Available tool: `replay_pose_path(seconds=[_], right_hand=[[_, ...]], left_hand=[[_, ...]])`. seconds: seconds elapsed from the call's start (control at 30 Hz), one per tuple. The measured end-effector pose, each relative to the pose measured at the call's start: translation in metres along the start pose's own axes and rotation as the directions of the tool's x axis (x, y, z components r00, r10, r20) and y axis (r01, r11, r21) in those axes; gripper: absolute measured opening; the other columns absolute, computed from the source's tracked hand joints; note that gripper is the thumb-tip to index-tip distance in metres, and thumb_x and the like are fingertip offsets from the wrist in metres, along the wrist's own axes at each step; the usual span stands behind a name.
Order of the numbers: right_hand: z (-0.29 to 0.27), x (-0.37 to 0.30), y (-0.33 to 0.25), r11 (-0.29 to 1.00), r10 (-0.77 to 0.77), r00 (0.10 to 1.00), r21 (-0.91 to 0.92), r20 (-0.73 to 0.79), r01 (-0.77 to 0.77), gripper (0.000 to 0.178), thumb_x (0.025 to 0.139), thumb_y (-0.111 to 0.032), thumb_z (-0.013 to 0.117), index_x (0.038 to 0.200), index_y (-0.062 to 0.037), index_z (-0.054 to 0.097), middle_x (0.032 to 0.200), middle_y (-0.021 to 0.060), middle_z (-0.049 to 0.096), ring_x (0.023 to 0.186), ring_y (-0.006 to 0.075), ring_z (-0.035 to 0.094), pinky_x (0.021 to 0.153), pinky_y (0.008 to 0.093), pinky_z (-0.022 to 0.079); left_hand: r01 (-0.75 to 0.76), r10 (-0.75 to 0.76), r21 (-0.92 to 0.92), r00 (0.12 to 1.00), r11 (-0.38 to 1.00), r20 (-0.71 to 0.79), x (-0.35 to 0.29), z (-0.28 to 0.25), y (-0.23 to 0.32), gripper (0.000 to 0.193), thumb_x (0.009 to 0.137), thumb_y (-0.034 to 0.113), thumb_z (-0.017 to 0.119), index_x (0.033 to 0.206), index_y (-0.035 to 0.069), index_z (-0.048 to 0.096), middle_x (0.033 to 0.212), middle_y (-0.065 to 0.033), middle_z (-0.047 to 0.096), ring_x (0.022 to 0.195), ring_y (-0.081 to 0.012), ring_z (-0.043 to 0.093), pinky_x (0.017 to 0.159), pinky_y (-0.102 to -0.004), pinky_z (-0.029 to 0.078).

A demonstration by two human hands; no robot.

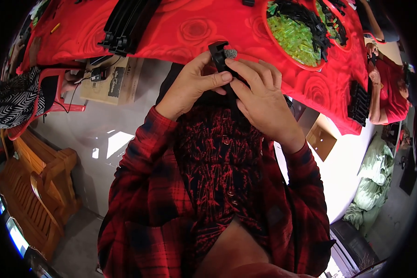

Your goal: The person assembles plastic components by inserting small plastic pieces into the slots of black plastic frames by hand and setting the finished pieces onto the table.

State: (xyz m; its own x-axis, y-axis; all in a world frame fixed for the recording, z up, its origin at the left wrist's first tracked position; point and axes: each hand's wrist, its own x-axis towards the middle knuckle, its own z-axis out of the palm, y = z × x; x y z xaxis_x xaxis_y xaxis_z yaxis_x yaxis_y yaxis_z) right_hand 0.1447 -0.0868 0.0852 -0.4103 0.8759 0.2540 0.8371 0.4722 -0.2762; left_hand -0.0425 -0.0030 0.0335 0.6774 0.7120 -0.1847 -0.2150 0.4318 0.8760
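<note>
In front of my chest, at the near edge of the table, I hold a long black plastic piece [217,52] with a hooked upper end. My left hand [193,86] is closed on it, thumb pressed along its face. From the other side my right hand [263,98] also grips the piece, its fingers curled close to the top. A small grey, rough-textured tuft [230,53] sits at that upper end, by the right fingertips. The lower part of the black piece is partly hidden by my hands and blends with dark clothing behind.
A red rose-patterned cloth [194,30] covers the table. Long black parts [129,25] lie at its left, and a red basin [294,60] of yellow-green and black pieces stands right. A black rack [358,102] rests near a co-worker [394,92]. A wooden chair [41,190] stands lower left.
</note>
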Motion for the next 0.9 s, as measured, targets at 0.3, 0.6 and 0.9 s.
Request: replay_pose_path(seconds=[0.3,0.6,0.9], right_hand=[[-0.001,-0.001,0.005,0.927,0.326,0.924,0.261,-0.199,-0.271,0.058,0.082,-0.014,0.076,0.136,-0.006,0.056,0.139,0.0125,0.053,0.124,0.0317,0.049,0.111,0.0466,0.028],[-0.006,-0.009,0.027,0.976,0.218,0.949,0.03,-0.227,-0.217,0.037,0.079,-0.01,0.075,0.116,-0.0112,0.069,0.108,0.003,0.067,0.107,0.0254,0.059,0.111,0.0496,0.027],[-0.02,-0.007,0.028,0.992,0.098,0.986,-0.062,-0.137,-0.107,0.036,0.076,-0.004,0.073,0.112,-0.0111,0.072,0.108,0.001,0.069,0.108,0.0244,0.06,0.112,0.0499,0.026]], left_hand=[[-0.258,0.228,-0.157,0.956,0.953,-0.187,-0.002,-0.001,-0.003,0.049,0.088,0.004,0.076,0.132,0.005,0.054,0.12,-0.0077,0.064,0.105,-0.018,0.066,0.086,-0.0373,0.061],[-0.087,0.097,-0.158,0.994,0.984,0.056,-0.005,-0.001,0.0,0.06,0.084,-0.007,0.075,0.139,0.003,0.052,0.13,-0.0133,0.064,0.114,-0.0211,0.066,0.098,-0.0375,0.056],[0.272,-0.23,-0.149,0.94,0.951,0.25,0.0,-0.016,-0.01,0.058,0.104,0.045,0.051,0.14,-0.001,0.05,0.122,-0.0159,0.067,0.093,-0.0217,0.072,0.069,-0.0292,0.06]])
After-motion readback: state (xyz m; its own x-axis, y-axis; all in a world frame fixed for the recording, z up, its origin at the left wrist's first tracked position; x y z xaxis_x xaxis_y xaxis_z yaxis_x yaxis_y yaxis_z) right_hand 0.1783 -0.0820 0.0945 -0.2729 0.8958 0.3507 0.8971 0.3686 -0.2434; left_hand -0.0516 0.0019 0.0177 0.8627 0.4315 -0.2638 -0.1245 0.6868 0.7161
